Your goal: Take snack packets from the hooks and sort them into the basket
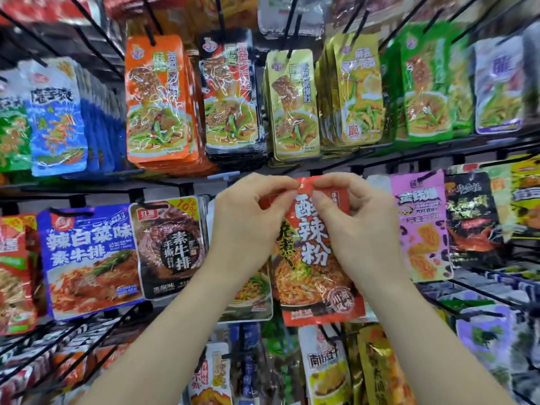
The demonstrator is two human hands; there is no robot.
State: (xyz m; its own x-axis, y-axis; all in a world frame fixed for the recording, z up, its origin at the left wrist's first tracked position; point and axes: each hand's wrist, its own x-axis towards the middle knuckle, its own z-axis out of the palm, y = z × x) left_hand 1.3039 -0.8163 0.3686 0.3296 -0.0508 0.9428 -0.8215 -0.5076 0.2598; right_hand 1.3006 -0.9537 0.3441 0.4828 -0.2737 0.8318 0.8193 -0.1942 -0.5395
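Observation:
A red snack packet (pixel 314 267) with white characters and a noodle picture hangs in the middle row of the hook rack. My left hand (pixel 248 226) pinches its top left corner between thumb and fingers. My right hand (pixel 353 223) pinches the top edge just to the right, its fingers curled over the packet's upper part. The hook that carries this packet is hidden behind my fingers. No basket is in view.
Black wire hooks (pixel 222 16) stick out toward me all over the rack. An orange packet stack (pixel 157 97), a black one (pixel 230 92) and gold ones (pixel 292 103) hang above. A blue packet (pixel 90 258) and a dark packet (pixel 171 247) hang left, a pink packet (pixel 420 229) right.

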